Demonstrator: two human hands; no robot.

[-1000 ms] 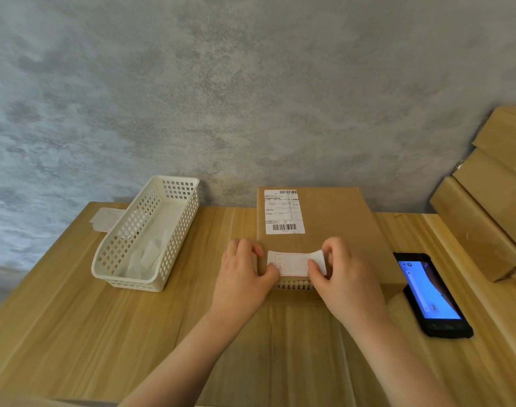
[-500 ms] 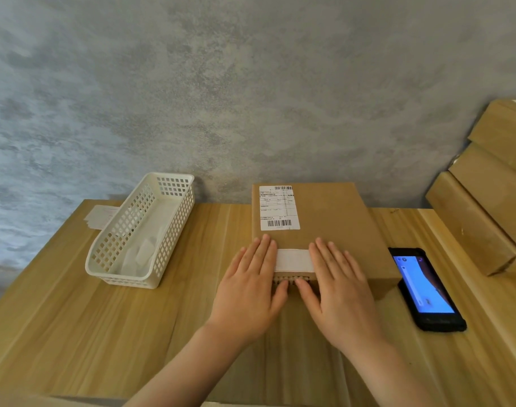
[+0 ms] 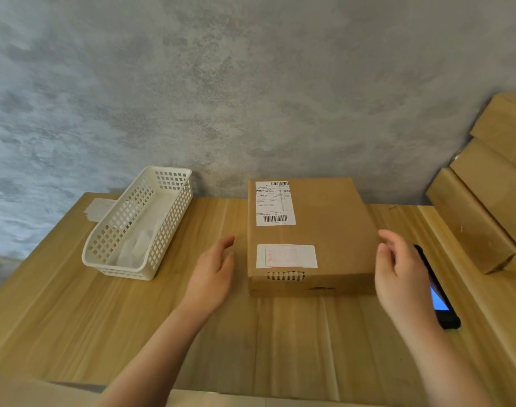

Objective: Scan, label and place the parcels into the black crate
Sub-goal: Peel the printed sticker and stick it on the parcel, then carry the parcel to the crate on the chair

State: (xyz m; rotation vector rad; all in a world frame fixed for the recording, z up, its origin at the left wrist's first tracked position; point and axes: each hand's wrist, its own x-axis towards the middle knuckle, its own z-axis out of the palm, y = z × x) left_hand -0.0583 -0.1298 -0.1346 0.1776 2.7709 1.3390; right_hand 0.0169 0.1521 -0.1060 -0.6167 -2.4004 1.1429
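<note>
A brown cardboard parcel (image 3: pixel 324 230) lies flat on the wooden table (image 3: pixel 60 304) against the wall. A white shipping label with barcodes (image 3: pixel 275 203) sits on its far left corner. A smaller white label with red print (image 3: pixel 286 256) is stuck flat near its front edge. My left hand (image 3: pixel 214 274) hovers just left of the parcel, fingers relaxed, holding nothing. My right hand (image 3: pixel 397 274) hovers at the parcel's right side, fingers loosely bent, also holding nothing. Neither hand touches the box. No black crate is in view.
A white perforated basket (image 3: pixel 162 221) holding several paper slips stands at the left, with loose sheets (image 3: pixel 96 208) behind it. A black phone (image 3: pixel 440 301) with a lit screen lies right of the parcel, partly behind my right hand. Stacked cardboard boxes (image 3: pixel 485 207) rise at the far right.
Both hands pinched the small label, then pressed it flat on the parcel. Now they have lifted off and spread apart to either side of the box.
</note>
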